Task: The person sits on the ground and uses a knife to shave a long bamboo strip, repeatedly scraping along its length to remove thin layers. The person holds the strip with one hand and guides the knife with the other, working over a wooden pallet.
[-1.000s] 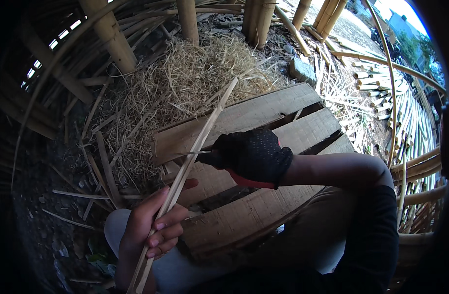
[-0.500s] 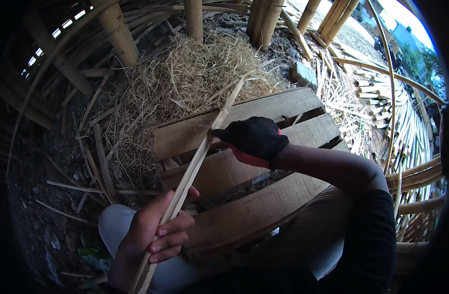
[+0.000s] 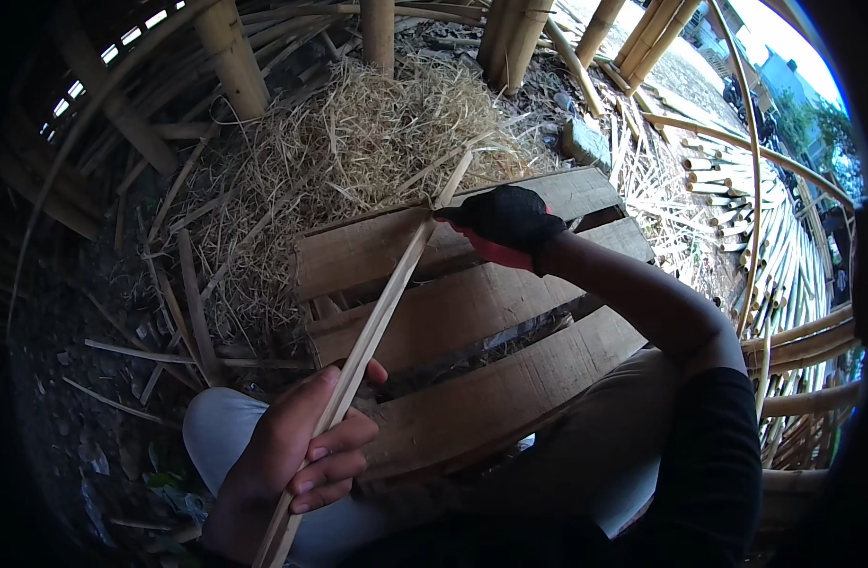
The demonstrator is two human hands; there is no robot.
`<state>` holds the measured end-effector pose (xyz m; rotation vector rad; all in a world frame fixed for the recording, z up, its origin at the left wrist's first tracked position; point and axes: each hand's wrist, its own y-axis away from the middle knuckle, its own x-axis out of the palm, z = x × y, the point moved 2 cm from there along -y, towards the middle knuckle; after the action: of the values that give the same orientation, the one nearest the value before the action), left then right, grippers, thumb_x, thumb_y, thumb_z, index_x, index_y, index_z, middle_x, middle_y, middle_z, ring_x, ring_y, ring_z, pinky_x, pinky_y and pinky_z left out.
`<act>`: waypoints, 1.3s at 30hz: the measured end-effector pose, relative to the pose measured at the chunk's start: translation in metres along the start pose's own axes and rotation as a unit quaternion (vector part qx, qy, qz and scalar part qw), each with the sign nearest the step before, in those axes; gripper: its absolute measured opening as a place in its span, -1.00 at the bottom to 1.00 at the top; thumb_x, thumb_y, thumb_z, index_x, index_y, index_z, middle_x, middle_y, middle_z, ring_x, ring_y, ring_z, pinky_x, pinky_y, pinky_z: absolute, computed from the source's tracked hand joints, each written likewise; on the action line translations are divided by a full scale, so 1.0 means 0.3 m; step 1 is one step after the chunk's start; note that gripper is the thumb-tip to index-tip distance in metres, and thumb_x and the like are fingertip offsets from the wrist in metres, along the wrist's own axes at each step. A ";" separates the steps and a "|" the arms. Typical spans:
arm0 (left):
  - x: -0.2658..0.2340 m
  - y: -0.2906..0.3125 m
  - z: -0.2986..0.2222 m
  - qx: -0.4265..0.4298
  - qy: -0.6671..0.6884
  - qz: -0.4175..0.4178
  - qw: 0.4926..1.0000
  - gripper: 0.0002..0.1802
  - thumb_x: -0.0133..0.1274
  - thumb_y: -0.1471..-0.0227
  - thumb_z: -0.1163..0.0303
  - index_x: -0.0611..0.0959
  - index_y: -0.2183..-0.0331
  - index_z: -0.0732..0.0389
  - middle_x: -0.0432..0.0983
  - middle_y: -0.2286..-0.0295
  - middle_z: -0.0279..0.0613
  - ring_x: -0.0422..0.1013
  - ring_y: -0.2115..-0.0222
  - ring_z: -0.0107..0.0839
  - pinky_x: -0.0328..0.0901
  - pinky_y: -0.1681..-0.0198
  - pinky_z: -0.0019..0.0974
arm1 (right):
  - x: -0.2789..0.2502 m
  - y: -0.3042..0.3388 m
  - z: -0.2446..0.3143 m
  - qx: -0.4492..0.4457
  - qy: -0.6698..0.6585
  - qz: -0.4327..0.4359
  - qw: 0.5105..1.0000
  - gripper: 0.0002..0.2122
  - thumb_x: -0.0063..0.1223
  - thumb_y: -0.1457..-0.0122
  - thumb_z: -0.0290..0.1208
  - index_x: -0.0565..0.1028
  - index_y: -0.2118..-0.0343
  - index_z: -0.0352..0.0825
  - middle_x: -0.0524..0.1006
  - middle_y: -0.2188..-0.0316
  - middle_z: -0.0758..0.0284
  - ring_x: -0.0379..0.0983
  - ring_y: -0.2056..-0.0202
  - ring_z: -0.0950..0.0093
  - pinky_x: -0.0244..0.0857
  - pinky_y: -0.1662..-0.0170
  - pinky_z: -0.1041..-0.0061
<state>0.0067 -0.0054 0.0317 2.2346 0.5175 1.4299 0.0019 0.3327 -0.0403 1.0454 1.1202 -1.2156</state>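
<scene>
My bare left hand is wrapped round the lower part of a long, pale bamboo strip, which slants up and away to the right. Lengthwise lines run along the strip; I cannot tell whether it is one piece or several lying together. My right hand, in a black and red glove, is closed beside the strip near its far end. Whatever its fingers hold is hidden by the glove. Beneath the strip lies a low platform of wooden planks with gaps between them.
A heap of thin bamboo shavings lies beyond the platform. Upright bamboo posts stand behind it. A grey block sits at the platform's far right. Stacked bamboo poles fill the right side. Loose strips lie on the left.
My right hand has slid away from me along the strip, up and to the right, toward its far end. The left hand keeps its hold in nearly the same place.
</scene>
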 end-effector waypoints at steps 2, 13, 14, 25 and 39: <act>-0.013 0.011 0.004 0.013 0.011 -0.008 1.000 -0.51 -0.42 -0.39 0.08 0.21 -0.13 0.22 0.08 0.74 -0.49 0.03 0.90 -0.70 0.05 0.95 -0.56 | -0.045 0.032 0.166 -0.044 0.040 0.038 0.997 -0.68 -0.20 -0.37 -0.07 0.56 -0.01 0.04 0.64 0.40 0.33 0.60 0.39 0.27 0.45 0.35 0.30; 0.022 0.019 0.008 -0.002 -0.039 -0.037 0.999 -0.51 -0.41 -0.39 0.05 0.24 -0.13 0.20 0.06 0.74 -0.50 0.01 0.89 -0.72 0.03 0.94 -0.57 | -0.034 0.047 0.127 -0.086 0.042 -0.007 0.995 -0.65 -0.24 -0.37 -0.02 0.57 0.01 0.02 0.61 0.52 0.31 0.58 0.48 0.27 0.45 0.38 0.27; 0.019 0.008 0.012 -0.008 -0.028 -0.033 0.999 -0.51 -0.41 -0.39 0.05 0.24 -0.12 0.20 0.07 0.74 -0.50 0.01 0.89 -0.72 0.03 0.94 -0.57 | -0.005 0.009 0.032 -0.014 0.022 0.022 0.999 -0.67 -0.22 -0.37 -0.05 0.59 0.06 0.01 0.61 0.49 0.30 0.58 0.47 0.26 0.44 0.39 0.28; -0.013 -0.002 0.006 0.004 0.008 -0.005 1.000 -0.52 -0.41 -0.39 0.05 0.26 -0.10 0.19 0.08 0.74 -0.50 0.02 0.89 -0.72 0.05 0.94 -0.57 | -0.001 0.031 0.124 0.000 0.022 -0.008 1.000 -0.63 -0.21 -0.35 0.05 0.60 0.06 0.02 0.63 0.44 0.30 0.59 0.42 0.24 0.44 0.37 0.26; -0.001 0.002 -0.003 0.008 0.013 -0.026 1.000 -0.55 -0.41 -0.39 0.09 0.26 -0.10 0.20 0.08 0.74 -0.49 0.01 0.89 -0.72 0.04 0.94 -0.57 | -0.021 0.043 0.130 -0.033 0.079 0.001 0.996 -0.72 -0.13 -0.34 -0.11 0.61 0.19 -0.07 0.59 0.51 0.24 0.59 0.46 0.24 0.43 0.40 0.26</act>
<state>0.0057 -0.0059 0.0321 2.2017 0.5939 1.4346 0.0176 0.2962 -0.0280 1.1072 1.2722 -1.1009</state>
